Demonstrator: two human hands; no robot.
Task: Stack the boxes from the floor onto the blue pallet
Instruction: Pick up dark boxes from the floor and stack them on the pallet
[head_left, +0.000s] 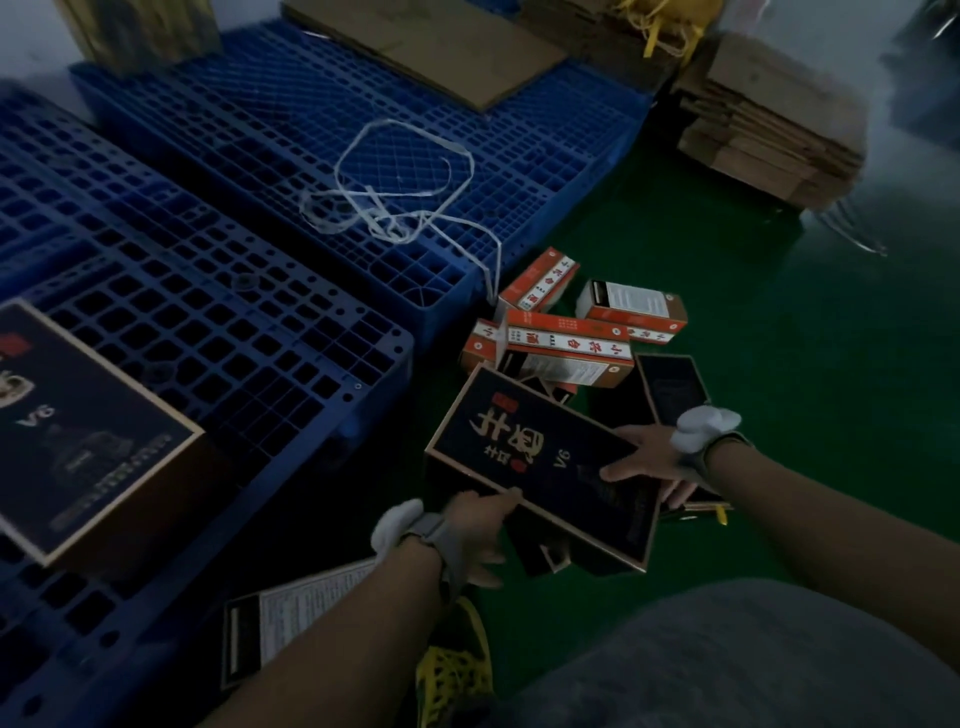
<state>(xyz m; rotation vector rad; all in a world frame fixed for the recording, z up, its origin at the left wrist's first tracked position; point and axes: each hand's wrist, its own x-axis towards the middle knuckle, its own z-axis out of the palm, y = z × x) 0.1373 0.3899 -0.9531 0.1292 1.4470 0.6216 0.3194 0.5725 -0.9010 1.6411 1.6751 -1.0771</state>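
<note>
A dark box with gold trim and red lettering (540, 457) is held tilted above the green floor. My left hand (478, 525) grips its near edge and my right hand (649, 457) grips its right side. Beneath and behind it lie more dark boxes (672, 384) and several orange-and-white boxes (566, 343) in a loose pile on the floor. A matching dark box (83, 426) lies flat on the near blue pallet (249, 332) at the left.
A second blue pallet (270, 135) behind carries a loose white strap (400, 182) and flat cardboard (431, 47). Stacked flattened cartons (769, 119) stand at the far right. A dark box with a white label (291, 618) leans by my left arm, near a yellow shoe (452, 670).
</note>
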